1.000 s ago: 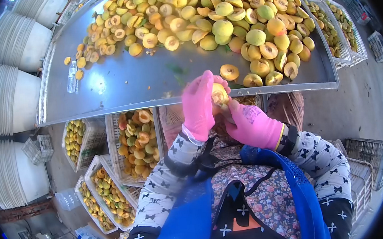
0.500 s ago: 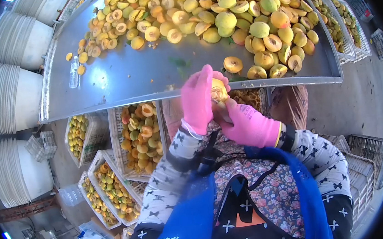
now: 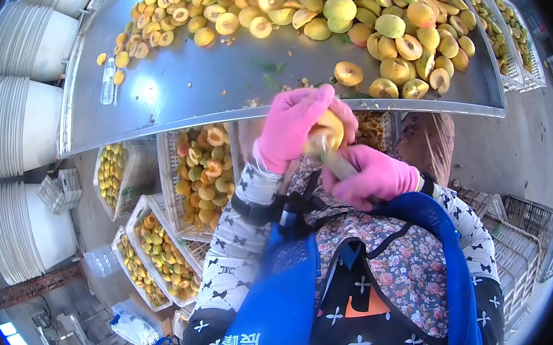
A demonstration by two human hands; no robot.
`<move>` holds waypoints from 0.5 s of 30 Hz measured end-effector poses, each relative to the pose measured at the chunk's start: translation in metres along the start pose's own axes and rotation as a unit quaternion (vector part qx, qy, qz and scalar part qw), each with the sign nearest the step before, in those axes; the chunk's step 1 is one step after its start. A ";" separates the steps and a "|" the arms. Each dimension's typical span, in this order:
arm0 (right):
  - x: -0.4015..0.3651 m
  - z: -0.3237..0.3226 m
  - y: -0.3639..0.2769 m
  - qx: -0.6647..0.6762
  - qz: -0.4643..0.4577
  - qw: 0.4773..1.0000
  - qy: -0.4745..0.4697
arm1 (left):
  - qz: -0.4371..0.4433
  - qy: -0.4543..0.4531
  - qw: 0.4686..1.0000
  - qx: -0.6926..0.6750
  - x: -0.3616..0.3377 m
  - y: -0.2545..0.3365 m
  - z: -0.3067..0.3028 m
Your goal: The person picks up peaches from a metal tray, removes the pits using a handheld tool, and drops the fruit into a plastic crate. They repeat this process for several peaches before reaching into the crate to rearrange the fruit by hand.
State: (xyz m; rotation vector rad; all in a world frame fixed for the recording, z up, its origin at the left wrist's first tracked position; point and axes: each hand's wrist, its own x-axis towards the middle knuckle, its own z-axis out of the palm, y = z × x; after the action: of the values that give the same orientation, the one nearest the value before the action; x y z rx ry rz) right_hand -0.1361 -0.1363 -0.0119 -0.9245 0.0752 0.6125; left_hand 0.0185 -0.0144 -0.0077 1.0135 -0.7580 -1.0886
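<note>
Two pink-gloved hands worked close together in the head view, at the near edge of the metal table [image 3: 201, 80]. The left hand [image 3: 312, 126] was curled round a yellow fruit [image 3: 327, 130], its fingers closed over the far side. The right hand [image 3: 373, 173] was closed round the grey handle of a small tool [image 3: 339, 165], whose tip met the fruit; motion blur hid the tip's exact shape. Both hands and the fruit were just on the person's side of the table's near edge.

Across the far part of the table spread a large heap of fruit [image 3: 340, 8], yellow, green and orange, many pieces cut open. One fruit half [image 3: 348, 73] lay cut side up on the table near its front edge, apart from the heap. A clear bottle [image 3: 108, 82] lay towards the table's left end, and some green leaf [image 3: 271, 73] rested mid-table, among scattered small bits.

Below the table's near edge, on the left, was a crate [image 3: 168, 183] full of fruit, and nearer the hands a container held brownish-orange pieces [image 3: 371, 129]. Past the table's right end were two white crates [image 3: 510, 77] of fruit. Beyond its left end stood stacks of white tubs [image 3: 45, 121].
</note>
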 end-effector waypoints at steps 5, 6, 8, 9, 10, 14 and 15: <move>-0.022 -0.012 0.007 -0.207 0.063 0.972 0.094 | 0.012 0.208 0.937 0.282 -0.074 0.013 -0.053; -0.028 -0.024 0.016 -0.299 0.068 0.945 0.114 | -0.070 0.232 0.887 0.394 -0.096 0.034 -0.068; -0.044 -0.045 0.031 -0.438 0.022 0.888 0.137 | -0.156 0.345 0.812 0.445 -0.120 0.062 -0.077; -0.051 -0.052 0.037 -0.488 -0.030 0.861 0.143 | -0.138 0.339 0.821 0.438 -0.108 0.061 -0.070; -0.052 -0.055 0.039 -0.501 0.002 0.847 0.175 | -0.116 0.336 0.829 0.432 -0.087 0.056 -0.061; -0.056 -0.046 0.032 -0.501 -0.004 0.830 0.244 | -0.142 0.239 0.860 0.427 0.026 0.001 -0.042; -0.060 -0.045 0.035 -0.502 -0.020 0.825 0.261 | -0.153 0.213 0.846 0.465 0.053 -0.024 -0.043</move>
State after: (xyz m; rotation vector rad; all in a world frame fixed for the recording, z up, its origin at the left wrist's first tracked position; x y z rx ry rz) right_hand -0.1949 -0.1828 -0.0456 -2.1123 0.2347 0.3074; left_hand 0.0642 -0.0562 -0.0449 2.1863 -0.7676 -0.6685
